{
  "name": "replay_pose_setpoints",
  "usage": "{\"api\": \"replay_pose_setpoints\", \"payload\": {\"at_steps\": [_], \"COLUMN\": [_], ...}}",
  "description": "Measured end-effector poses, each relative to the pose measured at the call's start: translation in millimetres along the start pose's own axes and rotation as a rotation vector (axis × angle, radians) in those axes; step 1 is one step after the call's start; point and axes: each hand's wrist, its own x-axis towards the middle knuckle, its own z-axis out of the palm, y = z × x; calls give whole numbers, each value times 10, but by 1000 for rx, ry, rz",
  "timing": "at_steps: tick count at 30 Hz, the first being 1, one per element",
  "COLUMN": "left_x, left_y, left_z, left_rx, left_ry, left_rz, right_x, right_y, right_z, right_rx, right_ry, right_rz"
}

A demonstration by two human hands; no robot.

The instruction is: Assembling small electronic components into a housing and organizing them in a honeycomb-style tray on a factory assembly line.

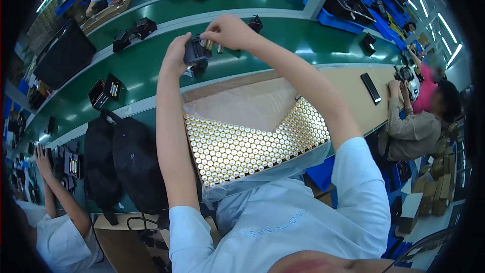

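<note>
In the head view, the grip of the left hand [175, 53] is clenched around a small black device [194, 50], which is held up above the green conveyor belt [283, 38]. The right hand [228, 31] is pinched on a small metallic battery [208, 44] at the top of this device. Whether a second battery is already seated beside it cannot be told, because the fingers hide that part.

One open cardboard box [242, 108] is placed on the desk [353, 86] directly in front of the person. It is lined with a clear plastic bag [262, 179] and filled with many upright batteries [242, 149] in tight rows; they are too many and too small to be counted. The near edge of the box is partly covered by the person's light blue shirt.

Two black bags [121, 164] lie to the left of the box. On the belt, several more black devices [134, 30] are seen, some open with batteries inside. One flat black bar [371, 88] lies on the desk at the right. Three other persons are partly visible at the picture's rim, each cut off by it.
</note>
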Motion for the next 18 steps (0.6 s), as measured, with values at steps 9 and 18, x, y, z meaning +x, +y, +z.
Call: {"api": "replay_pose_setpoints", "payload": {"at_steps": [9, 18], "left_x": [-79, 0], "left_y": [74, -3], "left_z": [-22, -196], "left_rx": [-207, -243], "left_ry": [140, 320], "left_rz": [-80, 47], "right_x": [571, 254], "right_y": [-232, -112], "right_z": [279, 636], "right_rx": [-102, -182], "right_ry": [-270, -18], "right_rz": [92, -277]}}
